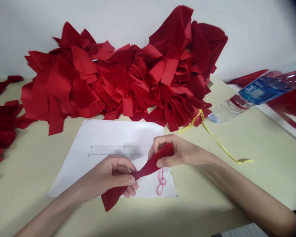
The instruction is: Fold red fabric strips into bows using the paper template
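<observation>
Both my hands grip one red fabric strip [148,168] above a white paper sheet [106,141] with ruled lines. My left hand [113,177] pinches the strip at its gathered middle, and the strip's lower end hangs out below the fingers. My right hand [177,152] is closed around the strip's upper end. A thin red thread [161,182] dangles from the strip and loops on the paper.
A big heap of red fabric pieces [128,75] fills the back of the beige table [249,184]. More red pieces [1,128] lie at the left edge. A yellow ribbon [219,142] trails right. A clear water bottle [259,93] is tilted at the right.
</observation>
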`<state>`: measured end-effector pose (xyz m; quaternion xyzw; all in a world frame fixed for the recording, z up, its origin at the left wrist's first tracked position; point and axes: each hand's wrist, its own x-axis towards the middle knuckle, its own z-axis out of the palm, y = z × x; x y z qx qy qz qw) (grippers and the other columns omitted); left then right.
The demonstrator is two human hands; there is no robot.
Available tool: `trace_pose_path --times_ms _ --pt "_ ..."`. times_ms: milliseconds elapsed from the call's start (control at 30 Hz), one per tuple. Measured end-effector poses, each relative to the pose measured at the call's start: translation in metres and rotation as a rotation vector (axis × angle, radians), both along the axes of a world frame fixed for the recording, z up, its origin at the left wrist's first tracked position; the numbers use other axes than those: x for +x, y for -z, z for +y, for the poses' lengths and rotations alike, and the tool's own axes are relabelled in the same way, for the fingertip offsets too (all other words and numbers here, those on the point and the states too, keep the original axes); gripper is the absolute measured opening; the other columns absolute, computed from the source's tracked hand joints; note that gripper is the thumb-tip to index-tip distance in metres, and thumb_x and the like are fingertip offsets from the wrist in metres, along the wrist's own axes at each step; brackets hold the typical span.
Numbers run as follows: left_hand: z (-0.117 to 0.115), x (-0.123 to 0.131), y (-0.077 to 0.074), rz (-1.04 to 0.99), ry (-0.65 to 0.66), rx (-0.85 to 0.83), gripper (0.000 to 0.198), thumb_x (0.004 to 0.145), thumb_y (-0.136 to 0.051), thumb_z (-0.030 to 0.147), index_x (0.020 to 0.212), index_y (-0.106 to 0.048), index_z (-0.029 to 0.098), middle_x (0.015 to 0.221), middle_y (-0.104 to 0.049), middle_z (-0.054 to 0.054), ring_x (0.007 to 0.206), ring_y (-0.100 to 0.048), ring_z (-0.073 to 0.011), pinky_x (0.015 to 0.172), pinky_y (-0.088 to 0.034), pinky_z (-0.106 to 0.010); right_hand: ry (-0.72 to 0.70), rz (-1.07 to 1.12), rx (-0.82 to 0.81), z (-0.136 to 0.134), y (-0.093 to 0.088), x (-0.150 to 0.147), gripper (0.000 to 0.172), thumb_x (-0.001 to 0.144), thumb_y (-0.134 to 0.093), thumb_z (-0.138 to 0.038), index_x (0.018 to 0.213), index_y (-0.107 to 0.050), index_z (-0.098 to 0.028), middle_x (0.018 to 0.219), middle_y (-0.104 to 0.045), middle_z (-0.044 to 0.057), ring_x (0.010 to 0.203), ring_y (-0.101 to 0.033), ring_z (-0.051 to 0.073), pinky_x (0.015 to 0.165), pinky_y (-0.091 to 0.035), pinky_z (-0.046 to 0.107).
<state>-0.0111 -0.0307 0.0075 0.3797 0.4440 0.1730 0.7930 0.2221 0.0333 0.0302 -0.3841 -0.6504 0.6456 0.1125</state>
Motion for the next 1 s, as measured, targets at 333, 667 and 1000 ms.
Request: trace_pose_path --times_ms 333,667,1000 --pt "-0.005 0.005 -0.001 0.232 0.057 0.140 0.012 0.083 -0.053 0.029 0.080 -0.049 0.018 0.077 -0.067 -0.003 0.061 -0.064 -0.0167 0.051 -0.050 -0.027 -0.057 -0.120 0.031 -0.015 0.014 -0.011 0.011 0.075 -0.064 -0.025 0.079 -0.065 -0.015 0.069 -0.062 -0.002 0.058 -0.053 0.006 0.053 -0.041 0.018" --pt "0.024 -0.029 0.000 0.237 0.029 0.155 0.015 0.073 -0.067 0.024 0.073 -0.055 0.016 0.065 -0.068 -0.001 0.054 -0.057 -0.0106 0.053 -0.043 -0.022 0.055 -0.035 0.037 0.006 0.014 0.004 0.016 0.076 -0.065 -0.028 0.084 -0.062 -0.015 0.077 -0.064 0.000 0.066 -0.056 0.009 0.060 -0.041 0.020" --pt "0.034 -0.041 0.008 0.404 -0.080 0.139 0.017 0.071 -0.070 0.030 0.076 -0.059 0.018 0.061 -0.060 0.005 0.063 -0.068 -0.0137 0.059 -0.052 -0.020 0.143 -0.111 0.051 0.015 0.021 0.007 0.017 0.070 -0.068 -0.022 0.083 -0.059 -0.016 0.080 -0.064 0.000 0.072 -0.059 0.011 0.065 -0.044 0.022"
